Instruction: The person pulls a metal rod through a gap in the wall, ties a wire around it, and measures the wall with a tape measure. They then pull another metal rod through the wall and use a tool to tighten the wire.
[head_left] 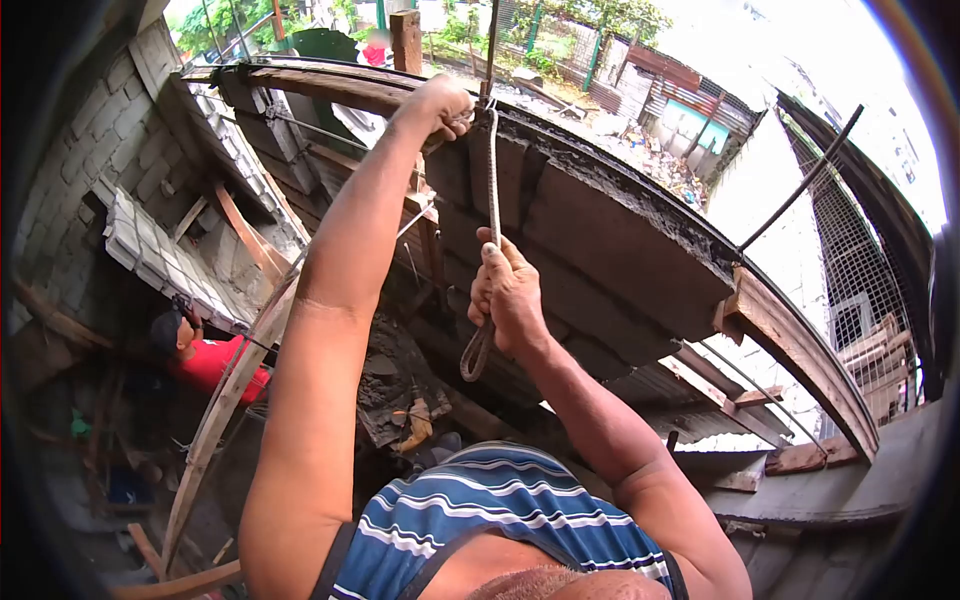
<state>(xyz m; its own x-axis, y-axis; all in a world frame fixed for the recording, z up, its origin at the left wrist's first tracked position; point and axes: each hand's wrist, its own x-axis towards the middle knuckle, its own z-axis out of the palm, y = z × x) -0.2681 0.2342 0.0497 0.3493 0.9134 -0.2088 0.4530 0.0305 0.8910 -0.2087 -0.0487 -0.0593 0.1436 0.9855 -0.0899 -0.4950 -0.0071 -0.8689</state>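
Blue, white-striped cloth of our sleeveless shirt (500, 510) lay nearest. Beyond it our R hand (510, 292) was wrapped round a thin, grey, ribbed metal bar (494, 180), its looped end hanging just below the fist. Bar's long axis ran approx. straight away from us, toward a thin wire tie (488, 103) at a dark upright metal rod (491, 55). Hands were apart: L hand (445, 105), nearer the tie, sat curled just left of the bar's far end; couldn't tell round what. Further off: rusty corrugated metal sheets (655, 68), etc.
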